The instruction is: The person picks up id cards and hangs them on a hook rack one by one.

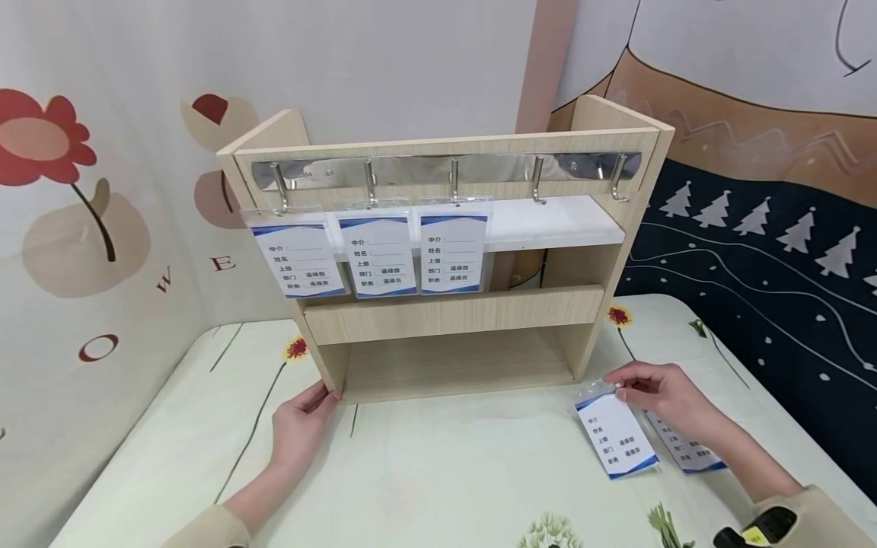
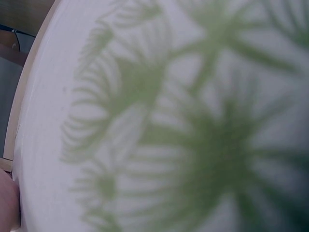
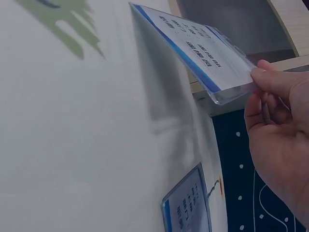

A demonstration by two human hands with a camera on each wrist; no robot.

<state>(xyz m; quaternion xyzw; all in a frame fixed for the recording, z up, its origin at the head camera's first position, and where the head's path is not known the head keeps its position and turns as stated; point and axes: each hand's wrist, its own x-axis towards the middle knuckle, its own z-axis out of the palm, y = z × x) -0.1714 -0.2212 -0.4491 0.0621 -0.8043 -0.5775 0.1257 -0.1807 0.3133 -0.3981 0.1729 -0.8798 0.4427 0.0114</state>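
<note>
2 beige sleeves (image 1: 205, 529) (bare hands)

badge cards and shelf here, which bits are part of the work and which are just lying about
In the work: badge card pinched by the right hand; hook rail; three hung cards; wooden shelf steadied by the left hand.
Lying about: spare card; flowered tablecloth.

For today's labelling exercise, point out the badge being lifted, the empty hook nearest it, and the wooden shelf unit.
clear plastic badge (image 1: 618, 436), head view, card middle
empty steel hook (image 1: 620, 180), head view, shank
light wooden shelf unit (image 1: 452, 313), head view, front rail
</note>
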